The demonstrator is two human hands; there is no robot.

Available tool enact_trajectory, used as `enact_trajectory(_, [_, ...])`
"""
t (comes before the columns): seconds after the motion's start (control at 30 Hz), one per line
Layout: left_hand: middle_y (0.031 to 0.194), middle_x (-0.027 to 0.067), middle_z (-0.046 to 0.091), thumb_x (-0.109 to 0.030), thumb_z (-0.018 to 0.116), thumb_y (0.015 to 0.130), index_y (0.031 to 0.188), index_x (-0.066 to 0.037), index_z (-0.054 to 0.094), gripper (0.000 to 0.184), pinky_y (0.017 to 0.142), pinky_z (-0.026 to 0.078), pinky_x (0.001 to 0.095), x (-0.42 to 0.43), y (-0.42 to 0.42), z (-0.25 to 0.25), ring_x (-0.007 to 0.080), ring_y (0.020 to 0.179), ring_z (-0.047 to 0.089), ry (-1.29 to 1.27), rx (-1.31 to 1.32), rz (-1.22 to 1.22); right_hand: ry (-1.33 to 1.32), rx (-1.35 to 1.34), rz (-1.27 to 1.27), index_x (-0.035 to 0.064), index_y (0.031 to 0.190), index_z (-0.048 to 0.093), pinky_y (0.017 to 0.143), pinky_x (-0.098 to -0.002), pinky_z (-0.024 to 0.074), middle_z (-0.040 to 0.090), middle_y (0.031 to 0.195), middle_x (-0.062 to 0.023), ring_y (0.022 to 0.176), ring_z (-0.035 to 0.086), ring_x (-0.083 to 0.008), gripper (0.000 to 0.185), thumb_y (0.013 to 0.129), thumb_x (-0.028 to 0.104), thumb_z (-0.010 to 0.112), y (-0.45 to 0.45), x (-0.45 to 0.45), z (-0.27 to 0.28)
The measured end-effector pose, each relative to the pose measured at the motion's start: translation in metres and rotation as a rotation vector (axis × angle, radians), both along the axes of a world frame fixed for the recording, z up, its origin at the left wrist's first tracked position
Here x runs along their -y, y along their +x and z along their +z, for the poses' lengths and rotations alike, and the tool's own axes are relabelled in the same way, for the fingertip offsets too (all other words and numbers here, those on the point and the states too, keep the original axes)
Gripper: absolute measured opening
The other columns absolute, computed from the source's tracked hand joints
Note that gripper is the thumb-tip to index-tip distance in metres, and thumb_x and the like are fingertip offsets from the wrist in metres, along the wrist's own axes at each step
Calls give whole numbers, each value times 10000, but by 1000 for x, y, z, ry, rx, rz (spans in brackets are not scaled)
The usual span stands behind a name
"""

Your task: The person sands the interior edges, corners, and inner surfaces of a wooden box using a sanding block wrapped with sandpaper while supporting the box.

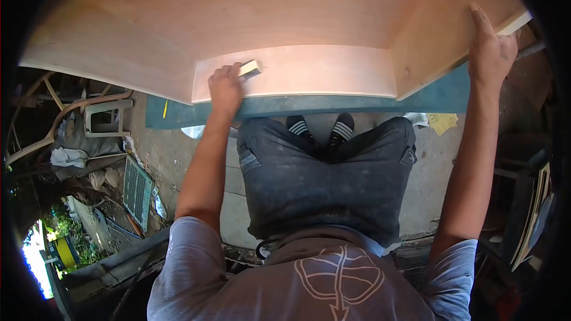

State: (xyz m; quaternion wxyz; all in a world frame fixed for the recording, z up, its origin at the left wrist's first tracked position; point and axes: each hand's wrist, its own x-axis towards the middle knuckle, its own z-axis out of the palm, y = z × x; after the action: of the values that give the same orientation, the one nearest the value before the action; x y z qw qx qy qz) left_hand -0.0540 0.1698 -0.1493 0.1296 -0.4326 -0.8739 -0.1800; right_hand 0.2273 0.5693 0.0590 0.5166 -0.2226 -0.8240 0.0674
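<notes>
A large pale wooden cabinet (297, 18) with upright side panels rests on a blue-green bench top (297, 104). Its narrow inner board (321, 71) runs along the side nearest me. My left hand (226, 88) is closed round a small block (250, 69), cream on top with a dark layer, held against that board at its left part. At the far right, my right hand (492, 53) grips the outer edge of the right side panel (443, 30), with the thumb on the panel's inner face and the other fingers hidden behind it.
A yellow pencil-like stick (165, 109) lies at the bench's left end. Chairs (107, 116), a green crate-like grid (137, 193) and scraps cover the floor at left. Yellow paper (442, 123) lies below the bench at right. Boards (531, 217) stand at lower right.
</notes>
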Motion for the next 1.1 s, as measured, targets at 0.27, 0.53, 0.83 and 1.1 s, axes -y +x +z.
enact_trajectory(0.27, [1113, 91, 696, -176, 744, 850, 1240, -132, 709, 394, 1021, 430, 441, -215, 146, -7, 289, 1168, 613, 23, 165, -248, -321, -296, 174, -53, 1123, 695, 867, -304, 529, 757, 1024, -92, 938, 697, -173, 285, 908, 128, 739, -11, 15, 7])
enact_trajectory(0.53, [1116, 100, 714, -176, 768, 838, 1275, -100, 690, 450, 912, 472, 498, -47, -13, -10, 310, 1081, 647, -38, -46, -107, -369, -261, 164, -56, 1106, 712, 867, -298, 523, 765, 1032, -99, 941, 704, -187, 263, 943, 150, 733, -3, 18, -4])
enact_trajectory(0.83, [1238, 99, 684, -200, 726, 891, 1305, -125, 678, 423, 1059, 405, 476, -251, 115, -17, 302, 1228, 585, -26, 66, -377, -434, -346, 287, -70, 1123, 696, 886, -293, 517, 751, 1066, -95, 960, 684, -166, 275, 945, 135, 738, -4, 25, 1])
enact_trajectory(1.1, [1203, 94, 715, -161, 740, 862, 1265, -125, 708, 405, 1032, 448, 480, -137, 15, -18, 300, 1183, 621, 13, 20, -290, -457, -385, 296, -69, 1125, 703, 895, -295, 519, 752, 1076, -100, 976, 688, -172, 284, 944, 143, 756, -3, 28, -6])
